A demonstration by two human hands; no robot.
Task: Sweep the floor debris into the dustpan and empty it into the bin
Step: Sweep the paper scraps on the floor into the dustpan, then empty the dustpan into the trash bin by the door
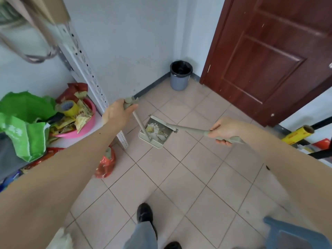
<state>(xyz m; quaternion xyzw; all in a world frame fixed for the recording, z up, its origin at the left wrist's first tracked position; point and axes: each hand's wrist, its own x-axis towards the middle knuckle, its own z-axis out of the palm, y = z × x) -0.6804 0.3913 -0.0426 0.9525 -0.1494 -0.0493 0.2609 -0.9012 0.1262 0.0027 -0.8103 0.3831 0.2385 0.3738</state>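
Note:
My left hand (117, 112) grips the top of the dustpan's long grey-green handle (139, 123). The dustpan (154, 141) hangs or stands low over the tiled floor, holding white and yellowish scraps of debris (155, 131). My right hand (225, 131) is closed on the broom handle (190, 129), which points left with its far end at the dustpan's right edge. The grey bin (180, 75) with a black liner stands in the far corner beside the door, well beyond the dustpan.
A white metal shelf post (91, 79) rises at left, with a pink basin (84, 130) of wrappers and green bags (27, 123) on the shelf. A red packet (106, 164) lies on the floor. A brown door (269, 56) stands right. A blue stool (291, 236) is at bottom right.

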